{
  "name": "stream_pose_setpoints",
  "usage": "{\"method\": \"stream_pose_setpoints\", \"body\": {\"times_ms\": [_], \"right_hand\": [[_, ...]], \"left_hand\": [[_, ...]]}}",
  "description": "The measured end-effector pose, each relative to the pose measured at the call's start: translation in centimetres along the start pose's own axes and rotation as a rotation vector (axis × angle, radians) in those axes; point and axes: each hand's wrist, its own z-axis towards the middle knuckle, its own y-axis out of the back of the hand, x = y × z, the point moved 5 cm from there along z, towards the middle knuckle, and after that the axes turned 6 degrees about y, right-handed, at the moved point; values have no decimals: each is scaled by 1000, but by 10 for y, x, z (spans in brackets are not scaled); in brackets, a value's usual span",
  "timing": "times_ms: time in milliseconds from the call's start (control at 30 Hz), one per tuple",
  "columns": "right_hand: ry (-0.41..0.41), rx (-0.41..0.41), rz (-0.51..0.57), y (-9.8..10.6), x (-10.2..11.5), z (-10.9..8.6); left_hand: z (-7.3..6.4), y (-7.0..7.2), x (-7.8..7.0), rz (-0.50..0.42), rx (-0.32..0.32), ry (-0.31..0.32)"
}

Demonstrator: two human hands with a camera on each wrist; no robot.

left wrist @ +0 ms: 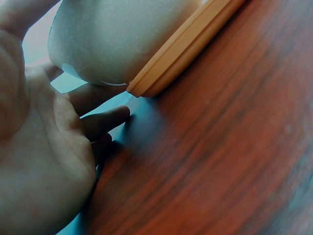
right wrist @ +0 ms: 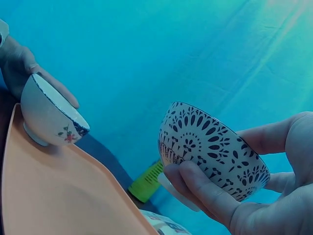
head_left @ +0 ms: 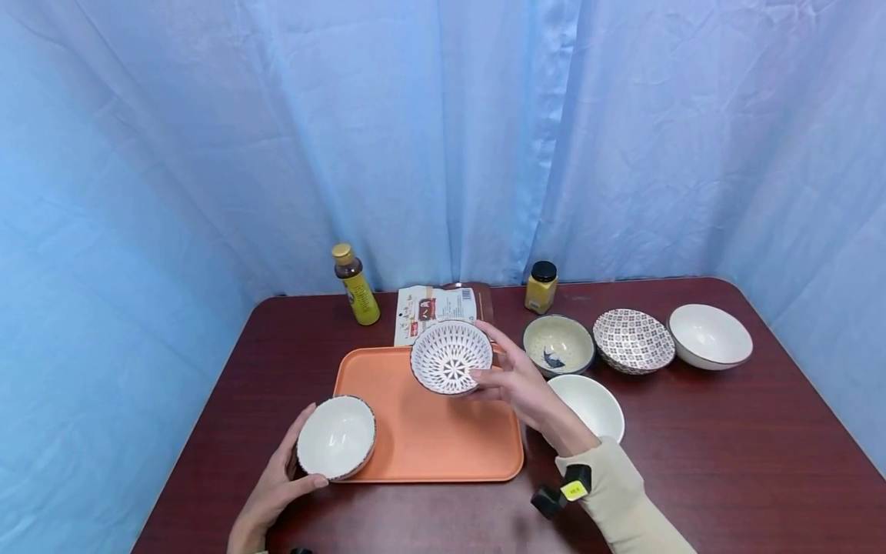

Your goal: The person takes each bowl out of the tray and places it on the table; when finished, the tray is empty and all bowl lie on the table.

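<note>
Judging by placement, work appears partway: the floral bowl (head_left: 337, 438) is clasped by the left hand (head_left: 277, 481) at the left end of the tray (head_left: 429, 431), the radial-patterned bowl (head_left: 446, 354) is pinched above by the right hand (head_left: 522, 388), and four bowls (head_left: 634, 340) are left off-tray.

My head camera looks forward and down. Each wrist camera faces my fingers (right wrist: 208, 188) closely; all share the orange tray (head_left: 429, 438).

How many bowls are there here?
6: floral bowl in the left hand; petal-patterned bowl in the right hand; beige bowl, grid-patterned bowl and rightmost bowl in a row at right; plain bowl before the beige bowl, partly hidden.
</note>
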Motion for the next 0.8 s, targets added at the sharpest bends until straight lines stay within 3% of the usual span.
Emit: {"method": "stream_pose_setpoints", "body": {"times_ms": [800], "right_hand": [[72, -105, 15, 75, 24, -65]], "left_hand": [[-1, 0, 0, 1, -2, 19]]}}
